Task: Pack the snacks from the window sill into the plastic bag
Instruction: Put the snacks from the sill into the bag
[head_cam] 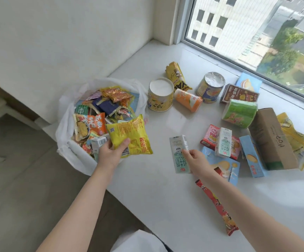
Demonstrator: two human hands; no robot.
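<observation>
White stone window sill (165,188) runs from the wall corner along the window (256,33), its near edge dropping to the floor at the left. At that near-left edge sits the plastic bag (65,128), its mouth wide and heaped with snack packets, part of it hanging past the sill's edge. The left hand (109,151) is at the bag's mouth, pinching a yellow snack packet (129,135) between thumb and fingers, with a small milk carton (97,142) also in its grip. The right hand (195,157) holds a second milk carton (179,153) by its side, the carton lying on the sill. Bare sill lies between the two hands and in front of the bag. Further right the snacks crowd together: a third milk carton (223,142) on a pink packet, blue boxes (253,155), a green tub (239,113), two yellow tubs (161,94), a cardboard box (271,139). A long red packet (218,208) lies beneath the right forearm.
</observation>
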